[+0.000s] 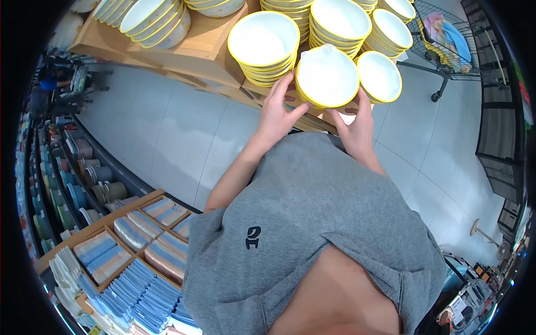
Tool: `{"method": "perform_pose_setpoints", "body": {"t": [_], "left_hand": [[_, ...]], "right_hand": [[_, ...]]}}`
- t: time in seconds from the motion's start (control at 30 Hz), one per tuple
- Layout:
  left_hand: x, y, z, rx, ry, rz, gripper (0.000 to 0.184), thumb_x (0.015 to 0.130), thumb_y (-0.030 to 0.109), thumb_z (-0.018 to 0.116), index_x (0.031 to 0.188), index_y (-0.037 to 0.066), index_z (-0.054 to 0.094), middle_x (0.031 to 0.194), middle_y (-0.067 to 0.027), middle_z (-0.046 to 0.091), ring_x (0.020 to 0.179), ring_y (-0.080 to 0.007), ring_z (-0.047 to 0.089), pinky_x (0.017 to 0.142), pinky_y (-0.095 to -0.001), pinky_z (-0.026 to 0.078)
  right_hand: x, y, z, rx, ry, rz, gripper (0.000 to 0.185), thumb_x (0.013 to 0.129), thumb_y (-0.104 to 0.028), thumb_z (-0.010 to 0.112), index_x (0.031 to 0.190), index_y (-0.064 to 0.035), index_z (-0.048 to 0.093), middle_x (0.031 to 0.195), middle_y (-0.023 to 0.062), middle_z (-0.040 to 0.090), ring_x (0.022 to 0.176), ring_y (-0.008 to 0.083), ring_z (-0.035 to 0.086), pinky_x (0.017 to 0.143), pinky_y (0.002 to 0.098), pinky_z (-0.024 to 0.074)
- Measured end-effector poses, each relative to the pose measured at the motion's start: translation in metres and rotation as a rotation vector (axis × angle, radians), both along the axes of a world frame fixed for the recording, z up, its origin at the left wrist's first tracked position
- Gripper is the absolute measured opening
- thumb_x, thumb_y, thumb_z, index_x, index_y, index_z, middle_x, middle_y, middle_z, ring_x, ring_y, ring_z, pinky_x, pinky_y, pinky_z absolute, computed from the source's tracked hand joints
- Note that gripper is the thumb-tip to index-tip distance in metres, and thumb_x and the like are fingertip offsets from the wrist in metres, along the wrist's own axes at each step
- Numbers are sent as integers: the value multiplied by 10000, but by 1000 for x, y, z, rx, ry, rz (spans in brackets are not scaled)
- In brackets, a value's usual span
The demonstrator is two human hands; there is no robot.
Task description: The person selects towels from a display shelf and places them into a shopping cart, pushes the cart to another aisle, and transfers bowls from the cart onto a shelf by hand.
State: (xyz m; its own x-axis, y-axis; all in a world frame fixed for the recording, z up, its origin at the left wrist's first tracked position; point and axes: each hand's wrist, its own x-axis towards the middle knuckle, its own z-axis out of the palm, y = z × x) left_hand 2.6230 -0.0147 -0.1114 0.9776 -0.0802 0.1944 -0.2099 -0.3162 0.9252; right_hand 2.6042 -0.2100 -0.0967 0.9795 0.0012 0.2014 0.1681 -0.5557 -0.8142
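Note:
A white bowl with a yellow rim [328, 75] tops the front middle stack on the wooden display stand, with a crumpled whitish piece at its far edge. My left hand [279, 105] curves round the left side of this stack, thumb toward the front. From the right side, my right hand [356, 124] grips it, its fingers partly hidden behind the rim. How many bowls lie between my hands is hidden. A taller stack of yellow-rimmed bowls [263, 40] stands just left, and another bowl [381, 75] sits close on the right.
More bowls [153, 19] lie tilted on the wooden stand [195, 44]. A wire shopping cart [446, 42] with coloured cloths is at upper right. Behind me on the left are a divided wooden bin [106, 223] of folded towels and shelves of tableware [84, 178].

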Motion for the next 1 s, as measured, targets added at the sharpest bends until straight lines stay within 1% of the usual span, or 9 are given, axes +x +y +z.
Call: {"method": "perform_pose_setpoints", "body": {"t": [0.03,0.23,0.43,0.53,0.63,0.73,0.83,0.93,1.0], "left_hand": [[-1,0,-1,-11,-8,13,720,791,182,763,1379,-18,401,1298,-165,521,1132,-243,580,834,-329,512],[-2,3,1,91,-83,3,732,798,189,757,1387,-17,374,1306,-172,504,1104,-258,576,813,-326,514],[-3,3,-5,52,-41,-7,746,801,210,759,1395,-8,365,1318,-176,484,1112,-266,562,824,-331,508],[-2,2,-6,109,-137,17,757,771,132,783,1390,-26,377,1276,-171,527,1000,-225,607,781,-308,527],[-3,3,-14,155,-186,33,758,771,133,784,1385,-38,374,1247,-171,535,985,-220,607,784,-314,526],[-4,1,-14,142,-159,24,757,770,130,786,1380,-45,374,1229,-168,538,1010,-226,607,806,-324,528],[-5,1,-14,56,-74,-8,785,789,194,777,1411,-14,345,1312,-185,489,1138,-276,550,855,-348,500],[-9,1,-18,25,-105,-3,774,782,160,779,1405,-9,353,1318,-180,487,1145,-279,544,863,-350,504],[-9,3,-24,47,-151,-4,765,775,141,781,1395,-8,360,1321,-174,483,1137,-279,545,865,-350,511]], "right_hand": [[0,0,0,2,-5,-10,782,761,-118,774,1396,18,337,1297,172,479,1119,285,534,864,379,484],[-1,6,-4,44,-75,-74,707,733,-75,780,1335,6,419,1238,152,508,1068,271,562,808,351,507],[-1,8,-4,94,-109,-80,680,733,-42,765,1326,-9,433,1237,150,498,1098,267,553,825,342,531],[-3,8,-5,79,-112,-74,694,736,-32,757,1343,-11,422,1251,150,486,1111,268,549,835,349,537],[-4,8,-10,76,-112,-71,707,743,-25,747,1363,-9,407,1267,150,477,1123,271,545,860,347,531],[-5,8,-9,120,-80,-60,719,753,-14,734,1381,-4,383,1294,153,461,1140,271,539,891,350,521],[-7,8,-7,152,-59,-30,713,773,-8,718,1392,-7,364,1302,161,445,1152,268,531,911,358,514],[-8,11,-13,142,-40,-23,743,779,-22,725,1405,-2,327,1300,166,426,1173,274,504,912,367,515],[-7,14,-14,149,-78,-21,768,775,-39,739,1409,3,308,1300,168,417,1187,279,483,914,370,514]]}}
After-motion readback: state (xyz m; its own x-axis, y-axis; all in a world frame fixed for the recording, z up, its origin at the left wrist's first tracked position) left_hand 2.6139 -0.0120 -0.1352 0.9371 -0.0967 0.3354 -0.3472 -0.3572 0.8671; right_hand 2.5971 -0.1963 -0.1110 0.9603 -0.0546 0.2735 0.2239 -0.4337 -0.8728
